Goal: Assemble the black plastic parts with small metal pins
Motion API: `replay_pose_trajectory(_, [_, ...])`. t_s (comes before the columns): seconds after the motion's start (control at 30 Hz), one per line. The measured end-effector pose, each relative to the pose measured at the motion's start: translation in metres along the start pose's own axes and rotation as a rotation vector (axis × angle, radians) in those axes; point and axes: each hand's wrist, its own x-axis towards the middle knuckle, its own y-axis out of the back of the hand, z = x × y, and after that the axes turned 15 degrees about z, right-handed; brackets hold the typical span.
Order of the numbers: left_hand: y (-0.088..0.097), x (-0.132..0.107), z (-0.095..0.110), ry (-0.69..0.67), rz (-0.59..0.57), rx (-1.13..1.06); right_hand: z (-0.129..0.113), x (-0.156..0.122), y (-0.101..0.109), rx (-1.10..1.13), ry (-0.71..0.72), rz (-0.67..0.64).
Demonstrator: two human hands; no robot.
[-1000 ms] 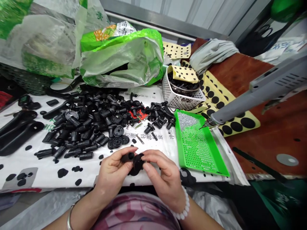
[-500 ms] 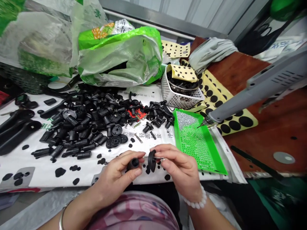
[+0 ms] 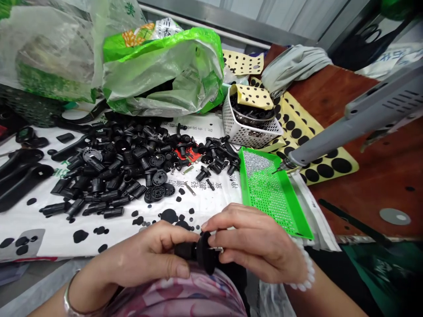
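My left hand (image 3: 148, 255) pinches a short black plastic tube (image 3: 185, 250) between thumb and fingers. My right hand (image 3: 257, 244) holds a black disc-shaped wheel (image 3: 205, 257) with a small metal pin at its centre, pressed against the end of the tube. Both hands sit low, near my lap, just in front of the table's front edge. A large heap of black plastic parts (image 3: 122, 167) lies on the white spotted sheet (image 3: 49, 229) beyond my hands.
A green perforated tray (image 3: 274, 193) with tiny screws lies right of the heap. A grey electric screwdriver (image 3: 357, 123) hangs over it. A white basket (image 3: 247, 127), yellow sticker sheets (image 3: 317, 145) and green-and-clear plastic bags (image 3: 165, 75) stand behind.
My hands have come down and nearer to me. The wheel and tube, held apart half a second ago, are now pushed together.
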Motion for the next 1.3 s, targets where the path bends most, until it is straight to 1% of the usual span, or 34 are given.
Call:
replay_pose_trajectory(0.13, [0.004,0.001,0.001,0.066,-0.019,-0.042,-0.004,-0.002,-0.002,-0.094,0.041,0.026])
replay_pose_trajectory(0.23, [0.005,0.003,0.0,0.092,-0.062,-0.095,-0.004,-0.008,-0.008,-0.12,0.058,0.05])
replay_pose_trajectory(0.4, [0.007,0.006,-0.002,0.129,-0.107,-0.103,-0.005,-0.014,-0.013,-0.185,0.107,0.024])
replay_pose_trajectory(0.5, [0.008,0.007,-0.002,0.169,-0.143,-0.142,-0.007,-0.014,-0.013,-0.152,0.104,0.023])
replay_pose_trajectory(0.57, [0.008,0.008,-0.004,0.165,-0.163,-0.152,-0.008,-0.015,-0.014,-0.111,0.083,0.061])
replay_pose_trajectory(0.63, [0.008,0.007,-0.005,0.123,-0.145,-0.133,-0.01,-0.017,-0.015,-0.13,0.071,0.101])
replay_pose_trajectory(0.7, [0.009,0.007,-0.007,0.088,-0.126,-0.117,-0.011,-0.021,-0.018,-0.189,0.097,0.133])
replay_pose_trajectory(0.77, [0.009,0.006,-0.008,0.083,-0.136,-0.112,-0.013,-0.025,-0.021,-0.225,0.144,0.151])
replay_pose_trajectory(0.83, [0.008,0.007,-0.007,0.096,-0.156,-0.112,-0.013,-0.028,-0.025,-0.235,0.186,0.162])
replay_pose_trajectory(0.9, [0.006,0.008,-0.006,0.095,-0.166,-0.109,-0.011,-0.031,-0.028,-0.221,0.183,0.159])
replay_pose_trajectory(0.97, [0.004,0.009,-0.007,0.093,-0.139,-0.111,-0.007,-0.032,-0.032,-0.188,0.129,0.164])
replay_pose_trajectory(1.0, [0.003,0.009,-0.008,0.095,-0.106,-0.122,-0.005,-0.032,-0.033,-0.163,0.084,0.168])
replay_pose_trajectory(1.1, [-0.001,0.011,-0.012,0.106,0.028,-0.194,0.002,-0.032,-0.035,-0.082,-0.047,0.205])
replay_pose_trajectory(1.17, [-0.004,0.012,-0.015,0.106,0.127,-0.232,0.006,-0.033,-0.036,-0.058,-0.101,0.241])
replay_pose_trajectory(1.23, [-0.007,0.015,-0.015,0.093,0.22,-0.243,0.008,-0.034,-0.036,-0.079,-0.1,0.262])
replay_pose_trajectory(1.3, [-0.009,0.017,-0.014,0.076,0.281,-0.243,0.008,-0.035,-0.037,-0.137,-0.057,0.238])
